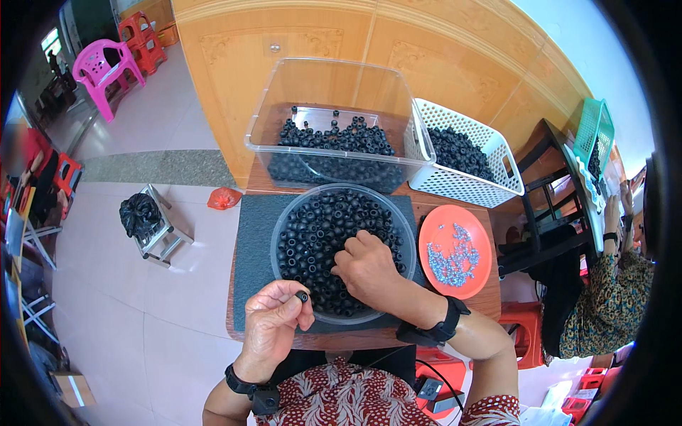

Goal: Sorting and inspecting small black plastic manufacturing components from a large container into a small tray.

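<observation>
My left hand (273, 316) pinches a small black ring-shaped piece (302, 295) between thumb and finger, just outside the near left rim of a round clear tub (275, 245). Many similar black pieces (312, 245) with holes fill the tub. Over its right half, my right hand (369, 268) reaches down with fingers closed at the pieces. Whatever lies between those fingertips is hidden. Right of the tub, an orange plate (444, 216) carries many tiny shiny silvery pieces (455, 264). A dark mat (253, 248) lies under the tub.
Behind the tub stand a clear rectangular bin (337, 154) and a white perforated basket (472, 192), both holding black pieces. A metal stool (167, 231) with a black bag (140, 214) is on the floor at left. Another person (607, 312) sits at right.
</observation>
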Motion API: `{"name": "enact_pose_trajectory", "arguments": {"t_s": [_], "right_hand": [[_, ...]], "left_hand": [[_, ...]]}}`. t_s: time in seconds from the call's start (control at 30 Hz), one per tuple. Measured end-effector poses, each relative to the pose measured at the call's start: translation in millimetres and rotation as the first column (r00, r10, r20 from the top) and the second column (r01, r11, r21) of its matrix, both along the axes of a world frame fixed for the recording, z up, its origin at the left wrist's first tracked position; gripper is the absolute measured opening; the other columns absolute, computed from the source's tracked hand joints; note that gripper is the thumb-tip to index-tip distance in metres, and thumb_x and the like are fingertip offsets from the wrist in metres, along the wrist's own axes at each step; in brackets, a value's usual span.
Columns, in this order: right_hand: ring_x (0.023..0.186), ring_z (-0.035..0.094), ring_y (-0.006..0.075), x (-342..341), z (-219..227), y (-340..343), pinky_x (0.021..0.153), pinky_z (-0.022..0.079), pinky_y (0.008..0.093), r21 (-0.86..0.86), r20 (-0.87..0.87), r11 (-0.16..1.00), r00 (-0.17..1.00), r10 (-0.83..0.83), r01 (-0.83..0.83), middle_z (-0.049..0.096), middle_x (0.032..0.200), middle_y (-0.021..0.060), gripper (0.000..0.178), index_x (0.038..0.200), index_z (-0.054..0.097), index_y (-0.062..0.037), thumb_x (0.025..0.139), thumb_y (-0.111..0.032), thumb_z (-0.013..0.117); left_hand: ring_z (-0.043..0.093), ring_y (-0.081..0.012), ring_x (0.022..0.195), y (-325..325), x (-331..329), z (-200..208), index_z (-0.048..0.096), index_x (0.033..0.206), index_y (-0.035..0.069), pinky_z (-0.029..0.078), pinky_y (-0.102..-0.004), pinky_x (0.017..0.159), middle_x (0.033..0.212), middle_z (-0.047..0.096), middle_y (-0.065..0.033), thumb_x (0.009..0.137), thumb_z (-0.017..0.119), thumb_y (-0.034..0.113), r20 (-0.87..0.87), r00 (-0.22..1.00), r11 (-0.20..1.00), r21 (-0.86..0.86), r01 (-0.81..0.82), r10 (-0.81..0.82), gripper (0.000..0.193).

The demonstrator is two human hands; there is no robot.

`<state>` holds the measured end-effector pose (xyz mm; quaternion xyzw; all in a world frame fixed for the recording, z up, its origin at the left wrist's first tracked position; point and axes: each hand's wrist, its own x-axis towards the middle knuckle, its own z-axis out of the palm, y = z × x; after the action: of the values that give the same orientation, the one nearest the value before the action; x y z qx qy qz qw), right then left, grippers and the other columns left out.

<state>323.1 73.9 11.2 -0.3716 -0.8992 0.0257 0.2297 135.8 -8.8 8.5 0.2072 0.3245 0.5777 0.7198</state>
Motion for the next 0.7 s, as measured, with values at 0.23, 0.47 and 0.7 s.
{"name": "enact_pose_trajectory", "arguments": {"t_s": [0.23, 0.47, 0.7], "right_hand": [[0.075, 0.053, 0.0266, -6.0, -2.3, 1.2, 0.066, 0.044, 0.0375, 0.01, 0.042, 0.995, 0.994, -0.096, 0.096, 0.055, 0.071, 0.0091, 0.011, 0.064, 0.06, -0.0054, 0.063, -0.011, 0.07], [0.073, 0.053, 0.0276, -7.2, -9.6, 2.5, 0.065, 0.045, 0.0386, 0.016, -0.016, 0.991, 0.991, -0.132, 0.132, 0.055, 0.07, 0.0092, 0.015, 0.065, 0.059, -0.0042, 0.064, -0.012, 0.072], [0.075, 0.054, 0.0287, -9.5, -9.5, 2.1, 0.065, 0.044, 0.0404, -0.038, -0.005, 0.99, 0.991, -0.135, 0.135, 0.057, 0.071, 0.012, 0.013, 0.067, 0.06, -0.0026, 0.066, -0.014, 0.068]], "left_hand": [[0.054, -0.0182, 0.059, -0.2, -0.8, -1.7, 0.06, 0.095, -0.002, 0.043, -0.0316, 0.055, 0.075, 0.061, -0.01, 0.083, 0.069, 0.015, 0.013, 1.0, 1.0, -0.003, 0.015, -0.015, 0.023], [0.057, -0.0156, 0.063, -0.1, 0.0, -2.1, 0.06, 0.098, -0.004, 0.047, -0.0274, 0.059, 0.078, 0.064, -0.0112, 0.085, 0.065, 0.009, 0.059, 0.998, 0.999, 0.008, 0.037, -0.037, 0.019], [0.056, -0.0154, 0.063, -1.0, 1.0, -1.5, 0.061, 0.097, -0.004, 0.046, -0.0274, 0.058, 0.079, 0.064, -0.0108, 0.085, 0.065, 0.008, 0.05, 0.998, 0.999, 0.01, 0.042, -0.043, 0.018]]}}
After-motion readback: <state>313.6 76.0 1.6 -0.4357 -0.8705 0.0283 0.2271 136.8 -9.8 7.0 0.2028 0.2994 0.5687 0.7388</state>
